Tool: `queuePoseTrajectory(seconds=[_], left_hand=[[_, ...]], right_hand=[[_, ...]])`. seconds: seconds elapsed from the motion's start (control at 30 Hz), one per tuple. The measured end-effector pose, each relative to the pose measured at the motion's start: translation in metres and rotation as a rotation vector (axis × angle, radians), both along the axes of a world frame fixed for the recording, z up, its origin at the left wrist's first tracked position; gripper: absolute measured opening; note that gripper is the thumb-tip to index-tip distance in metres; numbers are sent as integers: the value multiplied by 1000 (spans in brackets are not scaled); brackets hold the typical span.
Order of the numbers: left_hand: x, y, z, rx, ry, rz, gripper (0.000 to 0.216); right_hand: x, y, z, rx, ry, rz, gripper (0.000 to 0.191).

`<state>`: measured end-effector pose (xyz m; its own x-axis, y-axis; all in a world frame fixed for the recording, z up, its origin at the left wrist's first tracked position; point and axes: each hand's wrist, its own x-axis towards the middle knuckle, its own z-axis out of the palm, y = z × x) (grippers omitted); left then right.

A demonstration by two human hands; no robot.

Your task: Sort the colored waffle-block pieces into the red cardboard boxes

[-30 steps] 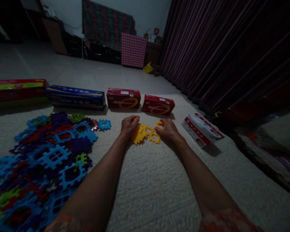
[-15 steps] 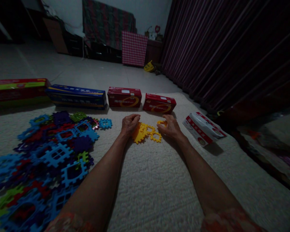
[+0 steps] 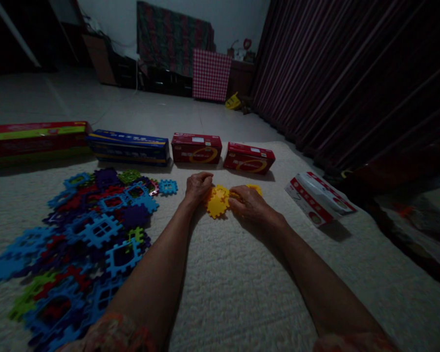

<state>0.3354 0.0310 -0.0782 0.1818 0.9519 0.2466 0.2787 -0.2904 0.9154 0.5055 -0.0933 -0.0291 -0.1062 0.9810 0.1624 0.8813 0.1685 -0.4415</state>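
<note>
Both my arms reach forward over a pale carpet (image 3: 234, 283). My left hand (image 3: 197, 187) is curled, its fingers pressed on the left edge of a cluster of yellow toothed puzzle pieces (image 3: 217, 201). My right hand (image 3: 248, 204) lies over the right side of the same yellow pieces with fingers closed on them; one more yellow piece (image 3: 255, 187) peeks out behind it. A heap of blue, purple, red and green toothed pieces (image 3: 95, 230) is spread at my left.
Along the far carpet edge lie a red-green box (image 3: 33, 139), a long blue box (image 3: 130, 146) and two red boxes (image 3: 197, 147) (image 3: 248, 158). A white-red box (image 3: 319, 198) sits at the right. Dark curtains (image 3: 352, 73) hang on the right; tiled floor and furniture are beyond.
My right hand moved left onto the yellow pieces, bringing them closer together. The view shifted slightly, so everything sits a bit further right.
</note>
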Motion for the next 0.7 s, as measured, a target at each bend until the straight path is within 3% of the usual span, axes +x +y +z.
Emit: queuePoseTrajectory(seconds=[0.37, 0.6, 0.7], left_hand=[[-5, 10, -3, -63, -22, 51, 27], [-2, 3, 3, -22, -17, 78, 26], [0, 2, 3, -20, 2, 86, 26]], right_hand=[[-1, 2, -1, -52, 169, 16, 32], [-2, 11, -12, 32, 38, -113, 18], [-7, 13, -12, -3, 22, -110, 14]])
